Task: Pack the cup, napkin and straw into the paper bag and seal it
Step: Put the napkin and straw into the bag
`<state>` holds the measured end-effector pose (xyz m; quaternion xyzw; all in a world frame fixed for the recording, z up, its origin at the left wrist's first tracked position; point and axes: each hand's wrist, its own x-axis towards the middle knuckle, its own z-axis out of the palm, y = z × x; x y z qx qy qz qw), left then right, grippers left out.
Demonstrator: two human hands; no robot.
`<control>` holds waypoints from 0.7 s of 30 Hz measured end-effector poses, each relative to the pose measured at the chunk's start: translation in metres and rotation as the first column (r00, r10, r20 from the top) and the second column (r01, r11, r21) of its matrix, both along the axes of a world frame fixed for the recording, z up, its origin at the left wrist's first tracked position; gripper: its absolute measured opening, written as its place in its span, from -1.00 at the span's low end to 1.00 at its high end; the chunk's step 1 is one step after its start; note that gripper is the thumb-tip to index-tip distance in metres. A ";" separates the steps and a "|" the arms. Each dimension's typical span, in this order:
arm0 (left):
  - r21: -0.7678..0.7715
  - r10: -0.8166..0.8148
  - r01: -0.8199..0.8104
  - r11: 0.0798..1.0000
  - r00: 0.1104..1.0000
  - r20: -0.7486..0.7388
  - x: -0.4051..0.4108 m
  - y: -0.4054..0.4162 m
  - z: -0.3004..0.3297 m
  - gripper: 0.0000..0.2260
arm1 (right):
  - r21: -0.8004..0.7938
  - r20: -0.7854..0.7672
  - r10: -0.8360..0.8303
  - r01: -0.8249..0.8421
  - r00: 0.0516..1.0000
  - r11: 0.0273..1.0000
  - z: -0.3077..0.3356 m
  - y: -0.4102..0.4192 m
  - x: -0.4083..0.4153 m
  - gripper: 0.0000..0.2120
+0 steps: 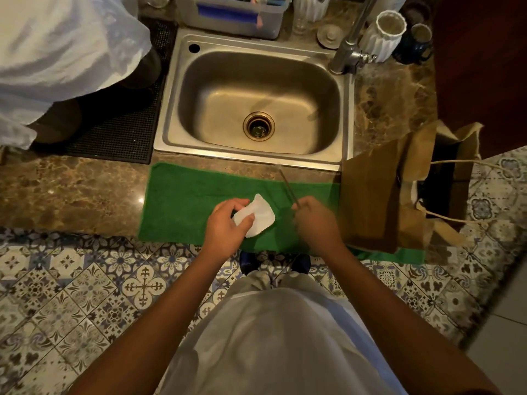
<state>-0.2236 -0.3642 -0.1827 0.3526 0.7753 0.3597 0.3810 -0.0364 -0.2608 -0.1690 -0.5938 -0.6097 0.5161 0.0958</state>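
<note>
My left hand [225, 223] pinches a folded white napkin [261, 215] above the green towel [182, 201] on the counter's front edge. My right hand [315, 220] grips the lower end of a thin clear straw [286, 185], which slants up and away toward the sink. A brown paper bag [373, 195] with rope handles stands open at the right end of the towel, just right of my right hand. Its inside is dark, and I cannot see a cup anywhere.
A steel sink [256, 101] with its tap [349, 52] lies behind the towel. White vases, a mug and a plastic bin stand along the back. A black mat [122, 124] and white plastic sheeting [57, 52] fill the left counter. Patterned floor tiles lie below.
</note>
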 end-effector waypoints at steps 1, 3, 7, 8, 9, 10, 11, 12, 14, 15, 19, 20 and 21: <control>0.042 0.011 -0.012 0.999 0.999 0.032 0.001 -0.001 0.009 -0.78 | 0.010 -0.050 -0.025 0.026 0.998 1.000 0.009 -0.001 0.000 -0.85; 0.100 0.031 -0.039 0.994 0.997 0.078 0.004 -0.003 0.029 -0.78 | 0.040 -0.104 -0.041 0.045 0.994 0.998 0.029 -0.002 -0.001 -0.87; 0.183 0.088 -0.139 0.973 0.960 0.265 0.009 -0.002 0.077 -0.83 | 0.053 -0.178 0.016 -0.007 0.984 0.999 0.071 -0.003 -0.004 -0.65; 0.182 0.104 -0.169 0.969 0.942 0.321 0.010 -0.001 0.089 -0.84 | 0.033 -0.213 0.038 -0.032 0.976 0.999 0.080 -0.005 -0.005 -0.60; 0.181 0.120 -0.197 0.964 0.923 0.366 0.010 0.000 0.100 -0.86 | 0.012 -0.247 0.059 -0.057 0.967 0.998 0.090 -0.006 -0.006 -0.57; 0.181 0.130 -0.217 0.959 0.906 0.402 0.010 0.001 0.110 -0.87 | -0.001 -0.269 0.074 -0.077 0.960 0.997 0.099 -0.008 -0.006 -0.55; 0.180 0.133 -0.231 0.956 0.890 0.435 0.011 0.002 0.121 -0.88 | -0.014 -0.287 0.078 -0.085 0.955 0.996 0.108 -0.010 -0.006 -0.54; 0.182 0.133 -0.244 0.953 0.872 0.471 0.012 0.003 0.129 -0.87 | -0.026 -0.311 0.072 -0.084 0.948 0.996 0.117 -0.012 -0.006 -0.55; 0.193 0.126 -0.268 0.944 0.833 0.539 0.016 0.002 0.141 -0.85 | -0.041 -0.363 0.027 -0.045 0.931 0.998 0.132 -0.015 -0.003 -0.62; 0.198 0.121 -0.277 0.940 0.816 0.565 0.019 0.002 0.145 -0.83 | -0.041 -0.378 -0.011 -0.005 0.926 0.999 0.138 -0.017 0.000 -0.66; 0.216 0.082 -0.296 0.930 0.742 0.666 0.039 0.008 0.165 -0.76 | -0.039 -0.473 -0.067 0.055 0.879 0.998 0.163 -0.017 0.018 -0.62; 0.221 0.071 -0.294 0.930 0.733 0.676 0.045 0.010 0.170 -0.76 | -0.039 -0.497 -0.049 0.034 0.866 0.999 0.169 -0.018 0.024 -0.63; 0.228 0.062 -0.285 0.931 0.738 0.672 0.052 0.012 0.175 -0.75 | -0.027 -0.509 -0.025 0.013 0.861 1.000 0.174 -0.018 0.030 -0.68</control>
